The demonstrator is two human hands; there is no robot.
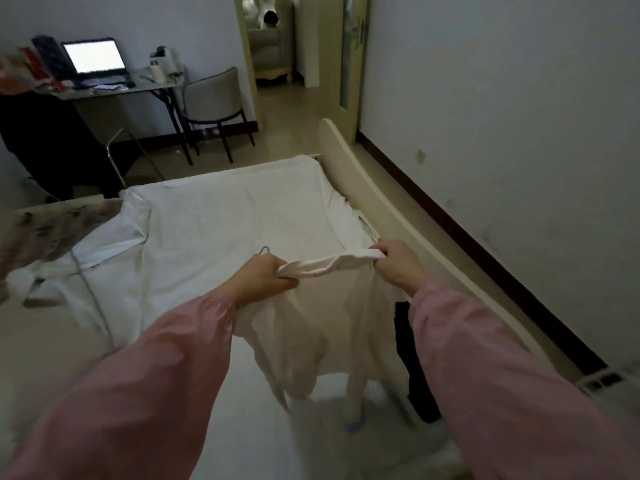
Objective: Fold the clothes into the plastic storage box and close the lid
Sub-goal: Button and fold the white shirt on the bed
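Note:
A thin white garment (311, 327) hangs in the air above the bed. My left hand (266, 277) grips one end of its bunched top edge and my right hand (398, 263) grips the other end, with the edge stretched between them. The cloth drapes down toward the bed. A dark piece of clothing (414, 362) lies under my right forearm at the bed's right side. More white clothing (114, 237) lies spread on the bed at the left. No storage box can be seen.
The bed (221, 209) has a white sheet and a cream footboard (349, 161) at the right. A wire hanger hook (264, 250) shows behind my left hand. A desk with a laptop (95, 58), a chair (214, 105) and an open doorway stand beyond.

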